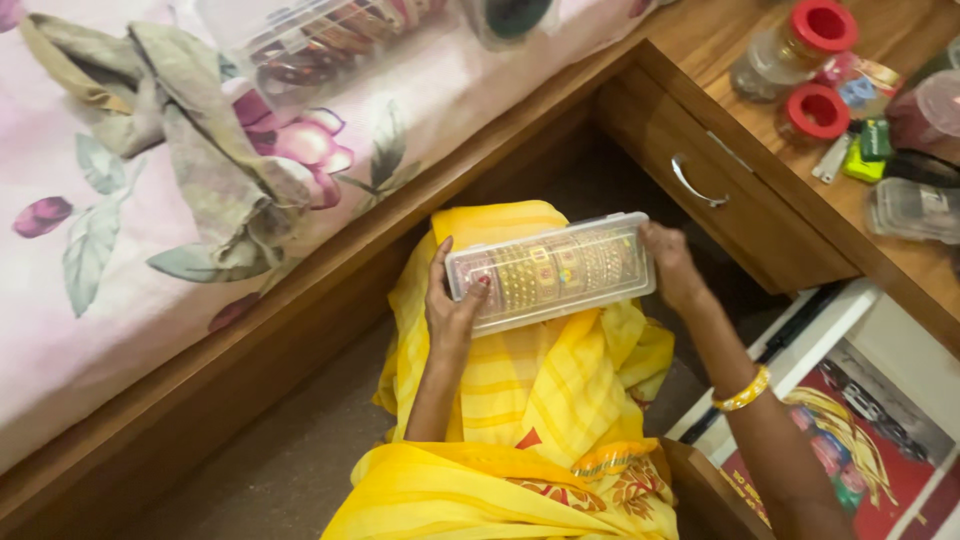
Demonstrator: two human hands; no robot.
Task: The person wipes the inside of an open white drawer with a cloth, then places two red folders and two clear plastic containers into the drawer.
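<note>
the person holds a clear plastic box (550,270) with both hands, above the lap covered by a yellow garment (520,400). the box is long and flat, it lies almost level with a small tilt, and inside it there are rows of bangles in gold, red and green colours. the left hand (452,300) grasps the left end of the box: the thumb lies over the lid near the corner and the other fingers are under the box, so they are mostly hidden. the right hand (672,265) grasps the right end, its fingers are curled around the short edge. on the right wrist there is a yellow bangle (742,392).

to the left is a bed with a pink floral sheet (120,200), and its wooden frame (250,340) runs diagonal through the view. on the sheet, well apart from the hands, lies another clear box (320,40) with bangles. to the right is a wooden desk (790,190) with a closed drawer that has a metal handle (695,185). on the desk stand two jars with red lids (818,65) and some small items beside them. at the bottom right there is a red printed carton (860,440), near the right forearm.
</note>
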